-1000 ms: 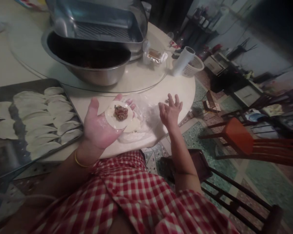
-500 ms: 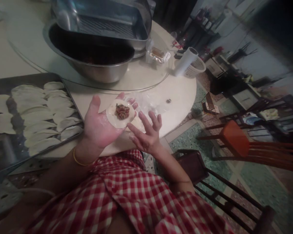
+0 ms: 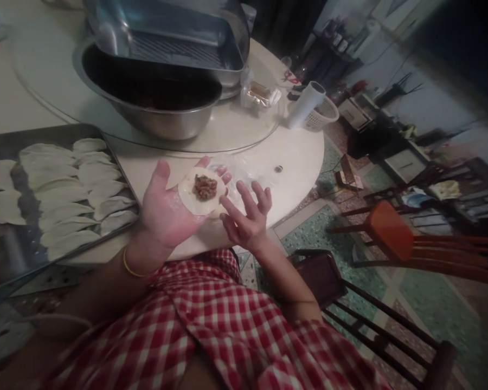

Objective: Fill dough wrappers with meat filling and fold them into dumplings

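Note:
My left hand (image 3: 162, 211) is palm up, thumb raised, with a round dumpling wrapper (image 3: 189, 197) lying flat across its fingers. A small mound of meat filling (image 3: 205, 188) sits in the middle of the wrapper. Just to the right, my right hand (image 3: 248, 219) has its fingers spread and bent, with nothing in them. Its index fingertip is at the wrapper's right edge; whether it touches, I cannot tell. To the left, several folded dumplings (image 3: 63, 194) lie in rows on a metal tray (image 3: 124, 181).
Behind my hands stands a large steel bowl (image 3: 179, 122) with dark contents, and a metal pan (image 3: 174, 46) rests above it. A clear plastic bag (image 3: 244, 168) lies beyond my right hand. Farther right are a white roll (image 3: 307, 105), a basket (image 3: 325, 114) and chairs (image 3: 390, 230).
My right hand has drawn slightly right, its fingers curling a little more. The wrapper with filling has shifted slightly right along with my left hand.

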`<state>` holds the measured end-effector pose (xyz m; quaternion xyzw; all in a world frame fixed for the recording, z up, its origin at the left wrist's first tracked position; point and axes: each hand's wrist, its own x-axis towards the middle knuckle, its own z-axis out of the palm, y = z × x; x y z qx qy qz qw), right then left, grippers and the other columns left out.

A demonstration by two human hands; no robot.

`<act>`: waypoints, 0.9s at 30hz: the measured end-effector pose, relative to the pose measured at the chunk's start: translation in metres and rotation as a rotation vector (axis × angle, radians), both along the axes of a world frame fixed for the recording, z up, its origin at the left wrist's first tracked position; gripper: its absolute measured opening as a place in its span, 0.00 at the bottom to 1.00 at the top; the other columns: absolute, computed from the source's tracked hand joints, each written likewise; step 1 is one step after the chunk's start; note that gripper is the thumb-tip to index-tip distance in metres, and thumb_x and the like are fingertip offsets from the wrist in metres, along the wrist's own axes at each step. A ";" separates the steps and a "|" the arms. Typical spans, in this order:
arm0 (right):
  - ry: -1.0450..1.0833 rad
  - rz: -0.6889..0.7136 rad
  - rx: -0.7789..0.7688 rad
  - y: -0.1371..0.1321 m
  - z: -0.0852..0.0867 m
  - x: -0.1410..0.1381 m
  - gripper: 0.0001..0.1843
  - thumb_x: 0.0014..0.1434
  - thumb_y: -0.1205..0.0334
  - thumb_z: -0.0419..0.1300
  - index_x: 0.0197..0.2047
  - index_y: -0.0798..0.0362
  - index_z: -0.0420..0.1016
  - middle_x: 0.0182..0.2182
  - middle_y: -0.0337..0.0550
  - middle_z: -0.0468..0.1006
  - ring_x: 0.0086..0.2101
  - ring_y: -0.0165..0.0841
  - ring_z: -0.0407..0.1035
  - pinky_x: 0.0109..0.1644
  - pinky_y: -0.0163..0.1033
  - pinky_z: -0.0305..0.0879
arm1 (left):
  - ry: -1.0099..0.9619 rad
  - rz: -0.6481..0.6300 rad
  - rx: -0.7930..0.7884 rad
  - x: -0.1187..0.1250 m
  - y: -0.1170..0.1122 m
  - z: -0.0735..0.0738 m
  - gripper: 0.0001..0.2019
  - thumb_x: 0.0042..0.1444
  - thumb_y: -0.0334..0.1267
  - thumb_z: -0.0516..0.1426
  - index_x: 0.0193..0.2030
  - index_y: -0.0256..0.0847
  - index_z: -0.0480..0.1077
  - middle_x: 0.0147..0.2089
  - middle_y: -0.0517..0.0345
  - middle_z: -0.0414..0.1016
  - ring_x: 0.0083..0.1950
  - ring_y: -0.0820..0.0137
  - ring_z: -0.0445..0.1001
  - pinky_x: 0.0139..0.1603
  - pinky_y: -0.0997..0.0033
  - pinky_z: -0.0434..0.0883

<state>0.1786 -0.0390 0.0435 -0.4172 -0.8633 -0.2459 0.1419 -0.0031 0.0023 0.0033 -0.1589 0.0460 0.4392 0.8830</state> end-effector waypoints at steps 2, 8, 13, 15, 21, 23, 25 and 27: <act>0.006 0.006 0.028 0.000 0.001 0.000 0.17 0.58 0.55 0.58 0.52 0.43 0.74 0.55 0.43 0.73 0.64 0.42 0.55 0.68 0.55 0.51 | 0.001 -0.010 -0.013 0.000 0.000 0.002 0.33 0.64 0.59 0.43 0.69 0.42 0.56 0.62 0.43 0.72 0.62 0.56 0.72 0.61 0.55 0.68; 0.054 -0.011 0.090 -0.003 0.000 0.000 0.16 0.58 0.57 0.60 0.51 0.39 0.73 0.52 0.41 0.74 0.59 0.41 0.60 0.64 0.53 0.56 | -0.033 -0.048 -0.058 0.001 0.000 0.008 0.33 0.64 0.59 0.43 0.68 0.39 0.56 0.62 0.39 0.71 0.60 0.56 0.73 0.62 0.53 0.67; 0.129 0.058 0.055 -0.009 -0.002 -0.012 0.13 0.58 0.58 0.63 0.47 0.42 0.73 0.48 0.42 0.73 0.53 0.38 0.63 0.63 0.48 0.57 | -0.018 0.007 -0.078 0.005 -0.002 0.012 0.34 0.64 0.60 0.42 0.69 0.39 0.53 0.60 0.39 0.72 0.60 0.56 0.73 0.62 0.55 0.67; 0.122 0.066 0.050 -0.010 -0.002 -0.018 0.12 0.57 0.57 0.64 0.46 0.41 0.74 0.45 0.41 0.72 0.48 0.36 0.64 0.60 0.46 0.60 | -0.026 0.028 -0.095 0.007 -0.003 0.013 0.34 0.64 0.60 0.42 0.69 0.39 0.54 0.60 0.40 0.73 0.62 0.55 0.72 0.64 0.53 0.65; 0.102 0.043 0.004 -0.010 0.002 -0.019 0.10 0.59 0.57 0.64 0.45 0.43 0.73 0.40 0.41 0.71 0.42 0.35 0.64 0.51 0.43 0.62 | -0.085 0.080 -0.107 0.010 -0.006 0.012 0.34 0.63 0.63 0.43 0.65 0.39 0.58 0.63 0.41 0.70 0.66 0.54 0.67 0.69 0.52 0.59; 0.134 0.042 -0.010 -0.009 0.004 -0.016 0.08 0.60 0.58 0.63 0.42 0.47 0.70 0.38 0.42 0.71 0.39 0.34 0.65 0.48 0.42 0.63 | -0.093 0.074 -0.120 0.009 -0.006 0.012 0.34 0.62 0.63 0.43 0.64 0.39 0.60 0.64 0.40 0.69 0.66 0.53 0.66 0.69 0.51 0.58; 0.170 0.009 -0.002 -0.010 0.005 -0.013 0.08 0.61 0.57 0.62 0.37 0.48 0.66 0.35 0.41 0.70 0.37 0.33 0.66 0.46 0.42 0.63 | -0.098 0.060 -0.136 0.007 -0.005 0.011 0.33 0.62 0.63 0.44 0.61 0.39 0.62 0.64 0.40 0.69 0.66 0.52 0.66 0.69 0.50 0.58; 0.202 -0.008 -0.008 -0.010 0.006 -0.012 0.13 0.61 0.59 0.62 0.31 0.49 0.61 0.33 0.40 0.70 0.35 0.33 0.65 0.45 0.42 0.62 | -0.100 0.042 -0.141 0.006 -0.005 0.011 0.31 0.62 0.62 0.43 0.60 0.40 0.63 0.63 0.41 0.69 0.66 0.52 0.66 0.68 0.49 0.59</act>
